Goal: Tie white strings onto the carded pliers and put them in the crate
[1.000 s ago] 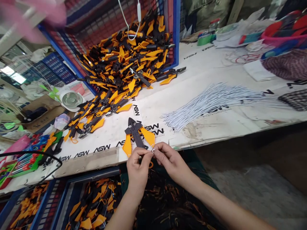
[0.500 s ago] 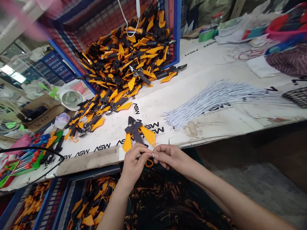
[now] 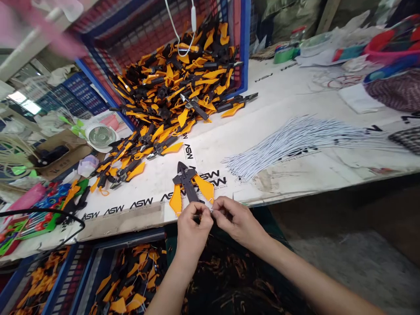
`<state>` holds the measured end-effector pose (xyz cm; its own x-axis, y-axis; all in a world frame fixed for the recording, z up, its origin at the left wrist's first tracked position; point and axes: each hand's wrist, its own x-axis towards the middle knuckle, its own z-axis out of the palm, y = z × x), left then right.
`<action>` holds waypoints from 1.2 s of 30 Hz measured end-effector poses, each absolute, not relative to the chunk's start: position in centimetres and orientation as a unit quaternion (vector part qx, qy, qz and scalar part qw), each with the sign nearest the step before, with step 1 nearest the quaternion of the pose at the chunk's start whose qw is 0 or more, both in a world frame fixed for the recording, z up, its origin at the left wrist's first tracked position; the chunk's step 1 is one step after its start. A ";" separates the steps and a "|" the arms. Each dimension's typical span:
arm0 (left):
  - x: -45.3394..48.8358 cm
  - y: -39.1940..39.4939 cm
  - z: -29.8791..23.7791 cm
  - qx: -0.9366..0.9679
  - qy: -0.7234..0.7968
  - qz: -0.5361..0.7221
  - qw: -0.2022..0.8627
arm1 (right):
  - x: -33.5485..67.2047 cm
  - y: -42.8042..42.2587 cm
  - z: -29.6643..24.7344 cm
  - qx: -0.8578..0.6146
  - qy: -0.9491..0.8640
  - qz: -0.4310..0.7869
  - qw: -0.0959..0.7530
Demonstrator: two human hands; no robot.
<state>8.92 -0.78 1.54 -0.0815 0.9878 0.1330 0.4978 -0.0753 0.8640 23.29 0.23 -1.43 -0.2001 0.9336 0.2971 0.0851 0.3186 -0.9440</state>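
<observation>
Left hand (image 3: 194,228) and right hand (image 3: 236,221) just below orange-handled side cutters (image 3: 187,183), lying on printed table sheet (image 3: 157,183); fingertips closed on pale cord end (image 3: 210,210), small, partly hidden. Step appears lanyard fitting; next move calls for threading cord through handle

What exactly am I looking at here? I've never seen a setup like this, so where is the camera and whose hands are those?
This view comes from a camera worn on a person's head, looking forward and down, so the two bare hands are the wearer's own. No machine is involved. The left hand and right hand meet over a pair of pliers with orange and black handles, lying on a white work table printed with ASW. Their fingertips pinch something small and thin, too small to make out. Beyond sits a blue crate heaped with more such pliers, and a bundle of thin white cords lies on the table.
</observation>
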 end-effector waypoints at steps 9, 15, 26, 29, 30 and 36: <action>9.3 -1.3 1.7 0.486 0.560 0.444 0.504 | 23.2 0.0 -2.5 -0.291 -0.597 0.530 0.528; 8.2 -1.0 1.5 0.651 0.546 0.415 0.326 | 23.3 0.4 -1.8 -0.326 -0.583 0.567 0.482; 6.3 -1.0 1.0 0.789 0.474 0.345 0.186 | 23.5 0.2 -1.8 -0.319 -0.578 0.611 0.437; 6.4 -1.5 1.0 0.765 0.490 0.351 0.229 | 23.3 0.1 -2.1 -0.349 -0.585 0.581 0.445; 6.4 -1.6 1.0 0.754 0.497 0.353 0.243 | 23.2 0.1 -2.1 -0.355 -0.586 0.580 0.440; 6.2 -1.8 0.4 0.632 0.536 0.395 0.396 | 23.4 0.3 -1.3 -0.359 -0.627 0.547 0.421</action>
<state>6.17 -1.77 0.37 0.1132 0.9908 0.0743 0.3654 -0.1110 0.9242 23.38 0.29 -1.27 -0.3866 0.9122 0.1355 -0.0104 0.1426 -0.9897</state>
